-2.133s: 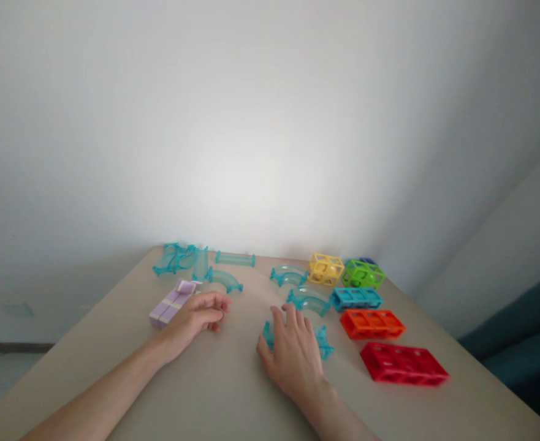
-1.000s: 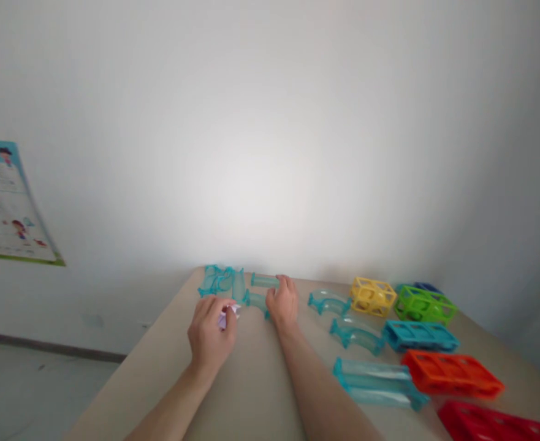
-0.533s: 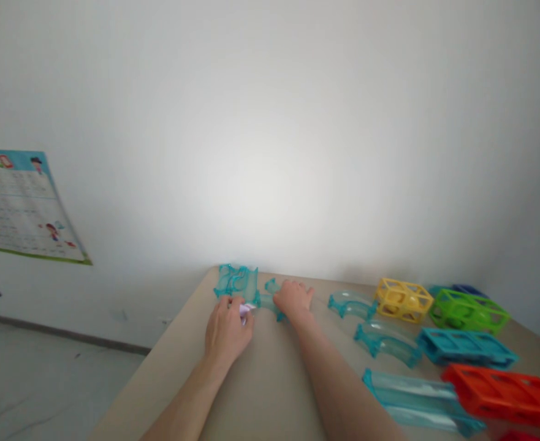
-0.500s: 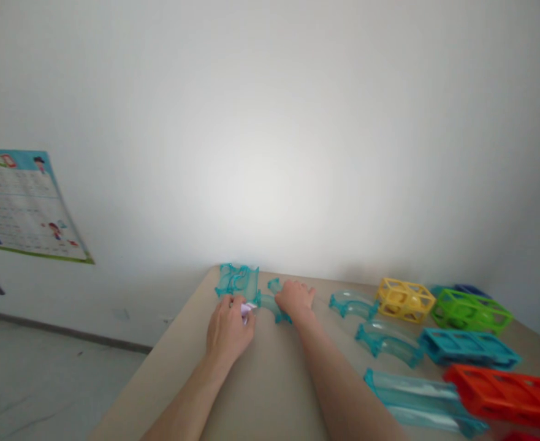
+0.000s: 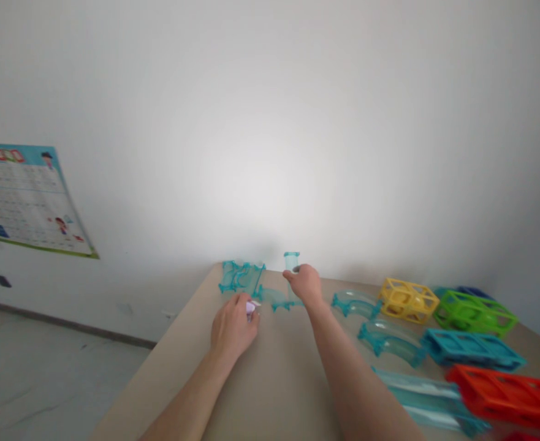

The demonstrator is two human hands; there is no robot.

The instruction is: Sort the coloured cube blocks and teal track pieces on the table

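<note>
My right hand (image 5: 305, 285) grips a clear teal track tube (image 5: 292, 260) and holds it upright, near the wall at the table's far side. My left hand (image 5: 235, 324) rests low on the table, its fingers closed around a small lavender-and-white object (image 5: 250, 307) whose kind I cannot make out. Just beyond the left hand lies a curved clear teal track piece (image 5: 274, 296), with a group of flatter teal track pieces (image 5: 242, 278) at the far left corner. My fingers hide the lower end of the tube.
On the right lie curved teal tubes (image 5: 391, 343), straight teal tubes (image 5: 421, 392), a yellow frame block (image 5: 407, 300), a green one (image 5: 474, 313), a blue-teal one (image 5: 472, 349) and a red one (image 5: 509, 398). A white wall (image 5: 270, 153) stands behind the table (image 5: 270, 380).
My right hand has risen from the table and moved slightly right, bringing the teal tube upright. My left hand stays in nearly the same place with the lavender object.
</note>
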